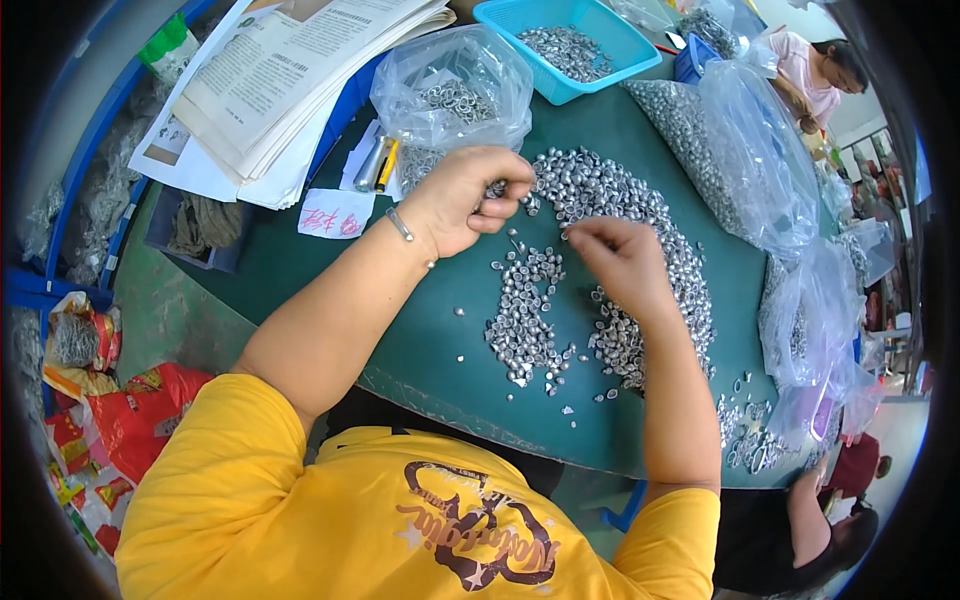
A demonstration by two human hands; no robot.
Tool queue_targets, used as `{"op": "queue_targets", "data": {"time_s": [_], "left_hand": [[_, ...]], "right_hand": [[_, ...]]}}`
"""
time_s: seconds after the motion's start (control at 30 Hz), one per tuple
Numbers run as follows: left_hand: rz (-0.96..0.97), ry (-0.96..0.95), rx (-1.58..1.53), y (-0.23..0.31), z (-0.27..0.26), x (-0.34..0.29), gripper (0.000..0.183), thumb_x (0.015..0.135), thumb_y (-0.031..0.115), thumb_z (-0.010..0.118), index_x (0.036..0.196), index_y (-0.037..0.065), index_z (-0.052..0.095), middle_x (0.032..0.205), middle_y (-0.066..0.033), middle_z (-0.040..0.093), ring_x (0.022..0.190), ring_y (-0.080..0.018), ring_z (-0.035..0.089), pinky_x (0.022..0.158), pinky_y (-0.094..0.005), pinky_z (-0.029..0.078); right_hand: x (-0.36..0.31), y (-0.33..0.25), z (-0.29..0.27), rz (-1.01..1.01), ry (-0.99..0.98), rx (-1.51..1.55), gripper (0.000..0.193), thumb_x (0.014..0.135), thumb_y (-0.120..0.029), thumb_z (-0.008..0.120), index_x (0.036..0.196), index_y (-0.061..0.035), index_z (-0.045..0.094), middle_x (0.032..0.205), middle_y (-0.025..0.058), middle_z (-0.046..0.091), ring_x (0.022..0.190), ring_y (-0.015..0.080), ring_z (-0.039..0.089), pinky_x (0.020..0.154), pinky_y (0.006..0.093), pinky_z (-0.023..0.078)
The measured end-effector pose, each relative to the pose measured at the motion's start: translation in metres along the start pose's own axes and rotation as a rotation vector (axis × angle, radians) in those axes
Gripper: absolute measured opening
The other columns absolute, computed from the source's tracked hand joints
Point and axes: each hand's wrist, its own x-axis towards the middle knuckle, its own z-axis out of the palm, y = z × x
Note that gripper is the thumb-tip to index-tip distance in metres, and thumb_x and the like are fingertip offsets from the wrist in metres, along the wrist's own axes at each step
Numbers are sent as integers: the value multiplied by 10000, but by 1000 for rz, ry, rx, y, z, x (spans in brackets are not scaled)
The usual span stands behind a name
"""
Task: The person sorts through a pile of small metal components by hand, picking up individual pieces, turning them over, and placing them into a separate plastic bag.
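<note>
The green table's (420,350) near edge curves across the lower centre, green surface showing left of the smaller heap of metal pieces (525,310) mid-frame. Above, the left hand (470,195) curls around some pieces; the right hand (625,260), fingertips together, contents unclear, meets the larger heap (612,190). Beyond: blue basket (570,92), upper centre; person in pink (797,62), upper right.

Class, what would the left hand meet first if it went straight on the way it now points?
Probably the curved heap of small silvery metal pieces, though the left hand might pass above it, since depth is unclear.
</note>
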Motion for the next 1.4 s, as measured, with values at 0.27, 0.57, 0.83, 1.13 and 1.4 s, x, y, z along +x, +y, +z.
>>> {"op": "queue_targets", "data": {"time_s": [0.27,0.57,0.83,1.13,1.4], "left_hand": [[457,145,1667,-19,-10,-7,134,729,146,661,828,60,686,787,-126,638,736,-274,619,695,-345,484],[519,97,1544,-20,-9,-4,115,731,131,657,820,62,683,788,-102,617,726,-265,606,667,-342,476],[387,107,1293,-20,-6,-2,104,733,123,672,761,24,660,669,-48,575,636,-165,566,618,-298,457],[105,36,233,-11,0,-6,180,754,117,677,891,12,629,638,17,531,540,-41,437,425,-166,302],[589,37,1610,-33,-6,-6,106,709,110,684,803,63,673,737,-113,601,678,-261,597,630,-321,478]], "right_hand": [[2,3,0,-81,53,48,74,772,-81,564,810,-40,612,640,58,562,481,195,522,434,296,400],[-13,-4,16,-111,9,-121,112,782,-86,601,852,-38,675,716,119,648,624,246,619,598,315,488],[-12,1,16,-213,-23,-388,94,760,-118,603,783,-33,637,778,142,632,696,311,609,621,393,491],[-22,-1,17,-102,117,-148,97,758,-79,614,836,-41,657,754,144,630,668,303,613,620,367,490],[-15,-6,17,38,-15,11,94,782,-95,569,797,-22,627,686,91,609,600,209,590,560,314,467]]}}
